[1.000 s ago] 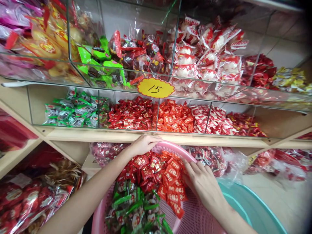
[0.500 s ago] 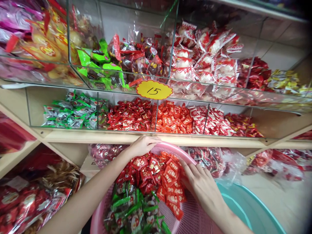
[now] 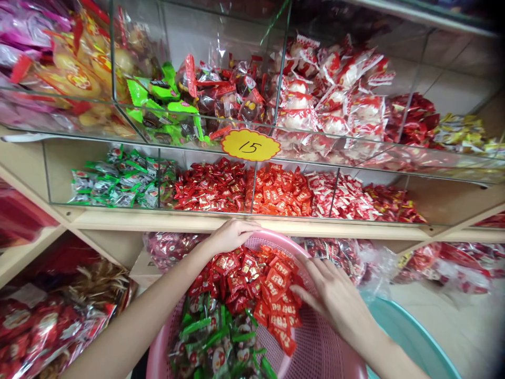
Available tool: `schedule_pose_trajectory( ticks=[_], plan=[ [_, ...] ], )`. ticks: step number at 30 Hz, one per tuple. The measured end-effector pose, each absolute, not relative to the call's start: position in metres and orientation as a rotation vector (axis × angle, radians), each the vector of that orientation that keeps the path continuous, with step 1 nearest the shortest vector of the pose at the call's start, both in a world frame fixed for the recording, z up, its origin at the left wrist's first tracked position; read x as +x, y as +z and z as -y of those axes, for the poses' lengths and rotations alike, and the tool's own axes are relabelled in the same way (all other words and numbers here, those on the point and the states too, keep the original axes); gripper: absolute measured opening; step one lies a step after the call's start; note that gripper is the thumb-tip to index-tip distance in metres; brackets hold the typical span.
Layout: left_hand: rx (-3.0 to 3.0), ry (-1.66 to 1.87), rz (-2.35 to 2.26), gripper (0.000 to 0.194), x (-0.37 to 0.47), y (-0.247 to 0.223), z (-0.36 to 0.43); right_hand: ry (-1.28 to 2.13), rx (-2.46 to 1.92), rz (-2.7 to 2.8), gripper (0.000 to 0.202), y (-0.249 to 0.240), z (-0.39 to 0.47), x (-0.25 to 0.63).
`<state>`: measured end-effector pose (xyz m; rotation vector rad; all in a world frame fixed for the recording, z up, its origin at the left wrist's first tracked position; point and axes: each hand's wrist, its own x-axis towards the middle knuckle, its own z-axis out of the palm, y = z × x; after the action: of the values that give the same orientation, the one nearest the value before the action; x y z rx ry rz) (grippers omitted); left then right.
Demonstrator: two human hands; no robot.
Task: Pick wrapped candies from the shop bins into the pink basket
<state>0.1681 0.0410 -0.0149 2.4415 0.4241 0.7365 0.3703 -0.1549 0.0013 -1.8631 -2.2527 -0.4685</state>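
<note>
Shelves (image 3: pixel 335 228) span the upper frame; the pink basket (image 3: pixel 281 241), lower centre, holds sweets (image 3: pixel 240 279). The left hand (image 3: pixel 232 235) curls closed over its top rim; the right hand (image 3: pixel 329 289), fingers parted, grips nothing visible at right.

Left grip (image 3: pixel 233 235) curled, back up; right grip (image 3: pixel 329 287) open (thumb (image 3: pixel 305 296) spread from fingers (image 3: pixel 315 267)); forearms (image 3: pixel 148 302) converging forward.

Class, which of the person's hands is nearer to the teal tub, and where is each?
The right hand: it is at the right side of the pink basket, the side toward the teal tub. The left hand is at the basket's far rim, farther away.
</note>
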Motion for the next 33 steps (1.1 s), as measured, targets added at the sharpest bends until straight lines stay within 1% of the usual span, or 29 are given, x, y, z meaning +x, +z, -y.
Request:
schedule_pose_trajectory(
  ticks=[3,6,9,12,18,23,28,33],
  plan=[
    [2.440,0.739,-0.418,0.033,0.168,-0.015,-0.041,-0.417,-1.894,2.149,0.044,0.025,0.131,0.380],
    [2.439,0.760,-0.399,0.034,0.168,-0.015,-0.041,-0.515,-1.988,1.994,0.036,0.046,0.096,0.389],
    [2.441,0.774,-0.381,0.035,0.168,-0.016,-0.042,-0.575,-2.278,1.845,0.031,0.062,0.061,0.393],
    [2.447,0.768,-0.386,0.034,0.168,-0.016,-0.043,-0.512,-2.565,1.763,0.030,0.072,0.035,0.393],
    [2.441,0.755,-0.399,0.034,0.168,-0.016,-0.042,-0.369,-2.677,1.720,0.029,0.071,0.006,0.399],
    [2.440,0.759,-0.403,0.034,0.168,-0.017,-0.043,-0.285,-2.714,1.667,0.033,0.063,0.000,0.407],
    [2.448,0.752,-0.406,0.033,0.168,-0.016,-0.043,-0.218,-2.746,1.637,0.032,0.061,-0.003,0.407],
    [2.442,0.738,-0.416,0.032,0.168,-0.015,-0.041,-0.284,-2.696,1.644,0.033,0.065,0.002,0.403]
  ],
)
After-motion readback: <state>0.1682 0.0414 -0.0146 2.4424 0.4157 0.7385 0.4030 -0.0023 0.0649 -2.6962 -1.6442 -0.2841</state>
